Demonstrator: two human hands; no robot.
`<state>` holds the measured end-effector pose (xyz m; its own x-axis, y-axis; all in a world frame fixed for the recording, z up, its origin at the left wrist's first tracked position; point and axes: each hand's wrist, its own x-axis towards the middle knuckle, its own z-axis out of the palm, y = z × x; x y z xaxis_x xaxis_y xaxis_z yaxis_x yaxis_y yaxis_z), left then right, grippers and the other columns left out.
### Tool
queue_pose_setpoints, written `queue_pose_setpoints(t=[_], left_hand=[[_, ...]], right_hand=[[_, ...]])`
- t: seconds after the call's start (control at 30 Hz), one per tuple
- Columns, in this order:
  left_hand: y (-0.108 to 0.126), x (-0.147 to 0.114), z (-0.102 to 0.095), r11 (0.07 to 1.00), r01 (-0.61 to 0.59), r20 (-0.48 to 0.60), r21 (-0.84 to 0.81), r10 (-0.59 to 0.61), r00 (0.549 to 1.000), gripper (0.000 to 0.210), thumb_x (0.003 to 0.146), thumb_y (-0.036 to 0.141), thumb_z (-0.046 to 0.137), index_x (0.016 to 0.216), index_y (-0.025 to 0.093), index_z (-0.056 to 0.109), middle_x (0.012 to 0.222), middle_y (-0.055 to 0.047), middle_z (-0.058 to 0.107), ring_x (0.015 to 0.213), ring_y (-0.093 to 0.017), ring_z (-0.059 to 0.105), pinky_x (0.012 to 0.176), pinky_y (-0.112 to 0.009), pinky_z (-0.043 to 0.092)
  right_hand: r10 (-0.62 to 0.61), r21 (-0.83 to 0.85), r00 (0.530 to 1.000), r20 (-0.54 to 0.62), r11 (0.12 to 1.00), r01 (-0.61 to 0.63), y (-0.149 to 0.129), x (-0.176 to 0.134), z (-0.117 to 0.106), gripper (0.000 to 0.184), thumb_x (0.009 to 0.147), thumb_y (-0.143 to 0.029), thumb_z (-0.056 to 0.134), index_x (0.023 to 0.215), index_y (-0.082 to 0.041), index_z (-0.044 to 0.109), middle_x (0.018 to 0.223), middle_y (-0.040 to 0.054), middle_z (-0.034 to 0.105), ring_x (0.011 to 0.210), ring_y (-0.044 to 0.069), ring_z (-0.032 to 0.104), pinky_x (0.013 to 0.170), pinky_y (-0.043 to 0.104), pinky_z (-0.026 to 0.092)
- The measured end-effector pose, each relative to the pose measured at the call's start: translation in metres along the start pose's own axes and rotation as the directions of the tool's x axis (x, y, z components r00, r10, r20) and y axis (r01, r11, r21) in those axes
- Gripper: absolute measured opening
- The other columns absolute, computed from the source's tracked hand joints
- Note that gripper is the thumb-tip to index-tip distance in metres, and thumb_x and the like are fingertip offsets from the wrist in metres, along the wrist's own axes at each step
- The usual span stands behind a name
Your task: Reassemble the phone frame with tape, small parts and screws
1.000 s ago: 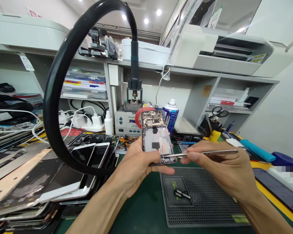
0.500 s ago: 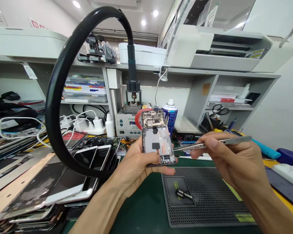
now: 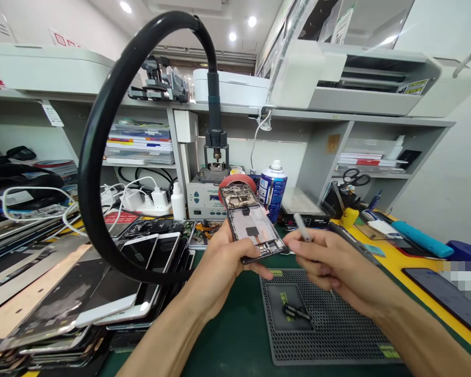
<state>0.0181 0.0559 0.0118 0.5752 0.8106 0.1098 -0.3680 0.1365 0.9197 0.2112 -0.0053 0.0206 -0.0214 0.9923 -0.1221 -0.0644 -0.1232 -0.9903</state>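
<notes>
My left hand (image 3: pixel 231 256) is closed around the lower left of an opened phone (image 3: pixel 251 222), its thumb across the bottom end. The phone is tilted, with its circuit board bare at the top and a pale panel with a dark square patch below. My right hand (image 3: pixel 329 256) is closed on metal tweezers (image 3: pixel 302 228), their broad end sticking up past the fingers. The right fingertips are close to the phone's lower right corner; whether they touch it I cannot tell. Below, a small black part (image 3: pixel 296 312) lies in the recess of a grey perforated mat (image 3: pixel 337 335).
Stacked phone screens (image 3: pixel 113 293) fill the left side. A black flexible tube (image 3: pixel 88 173) arches over them from a machine (image 3: pixel 208 193) at the back. Behind the phone stand a red ring (image 3: pixel 241 180) and a blue spray can (image 3: pixel 272 191). A dark phone (image 3: pixel 451 298) lies at right.
The phone has tilted and turned in my left hand. My right hand has rolled over, bringing the tweezers' broad end up and their tips away from the phone's edge.
</notes>
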Motion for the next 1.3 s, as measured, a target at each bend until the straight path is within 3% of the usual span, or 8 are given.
queue_pose_setpoints(t=[0.13, 0.27, 0.43, 0.63, 0.93, 1.1, 1.3], left_hand=[[-0.009, 0.0, 0.004, 0.982, -0.068, -0.005, 0.176, 0.07, 0.998, 0.038, 0.082, 0.009, 0.056, 0.117, 0.023, 0.051, 0.099, -0.002, 0.062, 0.077, -0.014, 0.053, 0.05, -0.022, 0.048], [-0.019, -0.003, 0.005, 0.954, -0.154, 0.003, 0.259, 0.158, 0.987, 0.033, 0.091, 0.017, 0.055, 0.121, 0.026, 0.045, 0.091, 0.001, 0.058, 0.065, -0.009, 0.048, 0.049, -0.018, 0.042], [-0.027, -0.006, 0.008, 0.93, -0.17, 0.001, 0.325, 0.18, 0.984, 0.035, 0.096, 0.027, 0.053, 0.128, 0.029, 0.038, 0.097, 0.001, 0.058, 0.05, -0.003, 0.042, 0.046, -0.019, 0.038], [-0.029, -0.009, 0.012, 0.895, -0.149, -0.002, 0.421, 0.165, 0.986, 0.033, 0.098, 0.031, 0.051, 0.127, 0.03, 0.035, 0.083, 0.004, 0.054, 0.052, -0.006, 0.045, 0.049, -0.019, 0.04], [-0.029, -0.01, 0.014, 0.918, -0.155, 0.01, 0.364, 0.163, 0.987, 0.027, 0.098, 0.027, 0.049, 0.122, 0.027, 0.036, 0.098, -0.001, 0.056, 0.053, -0.005, 0.047, 0.049, -0.02, 0.044], [-0.029, -0.012, 0.016, 0.912, -0.178, 0.006, 0.37, 0.19, 0.982, 0.02, 0.099, 0.025, 0.043, 0.119, 0.027, 0.038, 0.096, -0.001, 0.054, 0.053, -0.006, 0.048, 0.05, -0.021, 0.045], [-0.026, -0.007, 0.015, 0.954, -0.159, 0.01, 0.253, 0.162, 0.987, 0.037, 0.091, 0.029, 0.062, 0.121, 0.027, 0.041, 0.092, 0.001, 0.057, 0.056, -0.009, 0.049, 0.047, -0.022, 0.046]], right_hand=[[0.066, 0.099, 0.996, 0.061, 0.993, -0.072, 0.013, 0.006, 0.012, 0.025, 0.085, -0.037, 0.073, 0.081, -0.017, 0.058, 0.056, -0.0089, 0.031, 0.048, 0.006, 0.014, 0.04, 0.02, 0.01], [0.078, 0.246, 0.996, 0.032, 0.966, -0.084, 0.019, 0.009, 0.018, 0.017, 0.083, -0.027, 0.073, 0.08, -0.017, 0.059, 0.051, -0.0093, 0.033, 0.045, 0.005, 0.012, 0.038, 0.02, 0.008], [0.07, 0.297, 0.997, 0.021, 0.952, -0.073, 0.019, 0.009, 0.019, 0.012, 0.083, -0.024, 0.071, 0.083, -0.016, 0.062, 0.047, -0.0091, 0.037, 0.041, 0.004, 0.012, 0.037, 0.019, 0.009], [0.065, 0.328, 0.998, 0.001, 0.943, -0.062, 0.021, 0.011, 0.021, 0.028, 0.078, -0.023, 0.074, 0.063, -0.018, 0.052, 0.044, -0.0093, 0.036, 0.039, 0.003, 0.014, 0.036, 0.019, 0.01], [0.051, 0.29, 0.997, -0.052, 0.957, -0.033, 0.024, 0.011, 0.027, 0.035, 0.075, -0.029, 0.077, 0.06, -0.019, 0.048, 0.043, -0.0113, 0.033, 0.039, 0.003, 0.014, 0.036, 0.018, 0.012], [0.029, 0.308, 0.998, -0.048, 0.951, -0.013, 0.028, 0.013, 0.029, 0.032, 0.077, -0.028, 0.075, 0.062, -0.019, 0.048, 0.045, -0.0119, 0.032, 0.041, 0.003, 0.013, 0.036, 0.017, 0.013], [-0.017, 0.331, 0.999, -0.04, 0.943, 0.029, 0.031, 0.016, 0.028, 0.029, 0.08, -0.025, 0.069, 0.061, -0.019, 0.047, 0.044, -0.0123, 0.028, 0.039, 0.003, 0.011, 0.035, 0.017, 0.013]])
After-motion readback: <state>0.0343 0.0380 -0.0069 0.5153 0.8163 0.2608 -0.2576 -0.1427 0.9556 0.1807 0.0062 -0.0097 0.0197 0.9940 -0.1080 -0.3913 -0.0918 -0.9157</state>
